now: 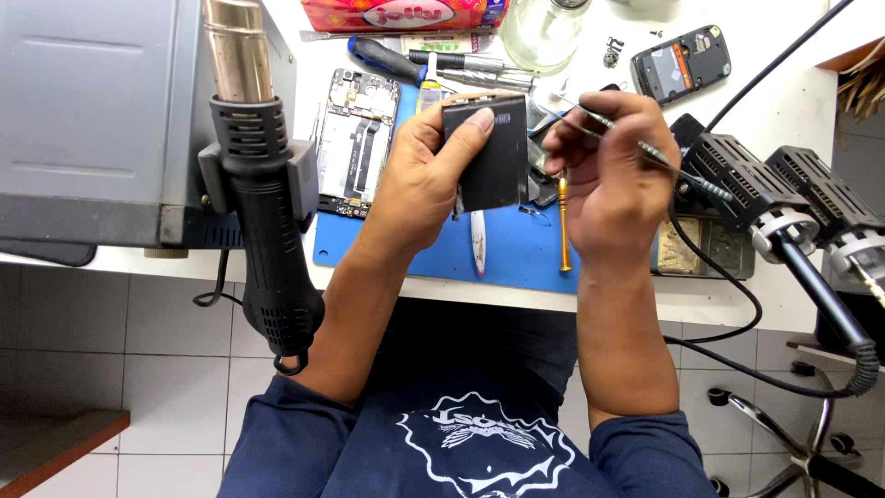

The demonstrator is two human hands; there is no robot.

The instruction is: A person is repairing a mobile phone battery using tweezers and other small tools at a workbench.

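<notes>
Left hand (426,175) was closed on a flat black battery (493,152), thumb laid across its upper face, fingers wrapped behind. The battery was a thin dark rectangle, plain matte face, slightly tilted, held above the blue mat (521,249) and just left of the right hand. Small label marks sat near its top edge (too small to make out).

Right hand (613,175) was curled shut around metal tweezers (608,124), which ran through the fist: one end stuck out up-left toward the battery's top right corner, the other out to the right. Could not tell whether the tip touched the battery; the gap there was hidden by fingers.

Hidden or unclear:
- Battery's back face and lower left edge were covered by the left palm.
- A dark object sat between the two hands, behind the battery, mostly blocked; could not identify it.
- A gold-handled screwdriver (563,226) lay on the mat just below the right hand, its top end behind the fingers.
- A small blade-like tool (477,242) lay on the mat under the battery, upper end hidden.

Beyond the left hand, an opened phone body (355,138) lay face down on the mat, internals showing. A black heat gun (263,194) hung in a holder well left of the left hand, its nozzle cut off at the top. Right of the right hand were black ribbed tool heads (784,189) with a cable (partly out of frame).
</notes>
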